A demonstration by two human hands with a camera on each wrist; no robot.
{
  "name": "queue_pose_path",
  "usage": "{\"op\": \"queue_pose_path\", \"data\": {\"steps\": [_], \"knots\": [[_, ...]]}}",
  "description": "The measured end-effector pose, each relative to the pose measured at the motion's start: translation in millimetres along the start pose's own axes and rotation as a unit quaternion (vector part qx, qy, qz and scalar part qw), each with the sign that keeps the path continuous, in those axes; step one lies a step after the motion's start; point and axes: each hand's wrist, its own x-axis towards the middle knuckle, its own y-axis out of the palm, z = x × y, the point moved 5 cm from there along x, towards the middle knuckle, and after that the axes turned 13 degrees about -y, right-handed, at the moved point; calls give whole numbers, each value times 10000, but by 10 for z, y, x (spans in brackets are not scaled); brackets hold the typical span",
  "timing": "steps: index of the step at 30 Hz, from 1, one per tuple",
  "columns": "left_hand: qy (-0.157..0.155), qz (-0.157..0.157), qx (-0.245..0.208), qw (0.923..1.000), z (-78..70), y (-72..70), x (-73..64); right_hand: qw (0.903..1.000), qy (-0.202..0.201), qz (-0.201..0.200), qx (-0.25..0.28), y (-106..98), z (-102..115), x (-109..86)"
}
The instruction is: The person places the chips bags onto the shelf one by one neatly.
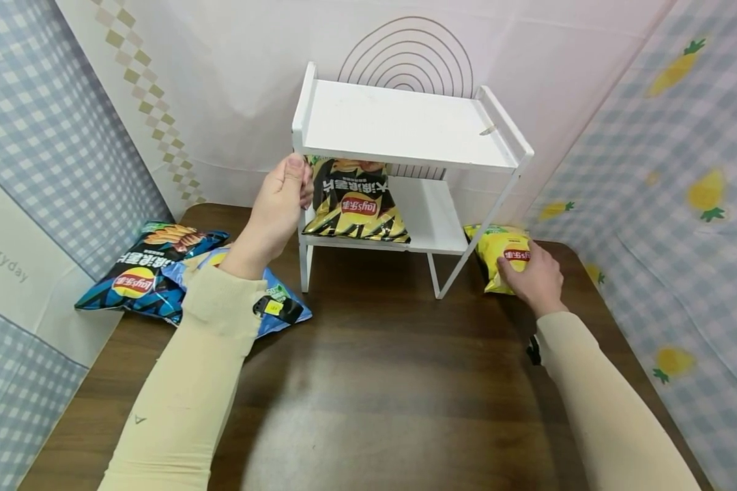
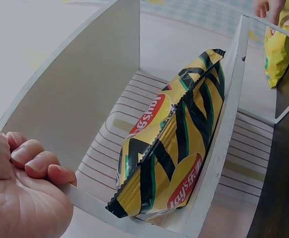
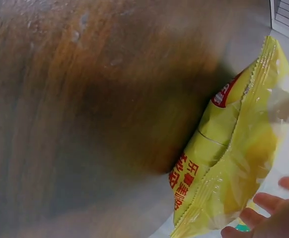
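Note:
My left hand [image 1: 278,198] grips the left side of a white two-tier shelf [image 1: 405,126], fingers curled over its edge in the left wrist view. Beside that hand, a black-and-yellow bag of chips [image 1: 359,204] sits on the lower tier, its print upside down in the head view. My right hand [image 1: 536,276] reaches to a small yellow bag of chips [image 1: 497,239] on the table, right of the shelf. In the right wrist view its fingers [image 3: 268,203] are spread along the edge of the yellow bag [image 3: 234,144].
Left of the shelf lie a dark blue bag of chips [image 1: 160,266] and a light blue one [image 1: 288,310], the latter partly hidden under my left forearm. Everything stands on a brown wooden table [image 1: 381,382]. Patterned cloth [image 1: 669,225] encloses the table's sides and back.

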Motion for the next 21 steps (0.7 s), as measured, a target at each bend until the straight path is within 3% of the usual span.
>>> {"op": "queue_pose_path", "data": {"steps": [6,21], "knots": [[39,-29,57,10000,5,1,1,9980,-182,582,-141,89,17,-3],[26,-64,170,9998,2,4,-10,9950,-150,980,-73,125,-46,-99]]}}
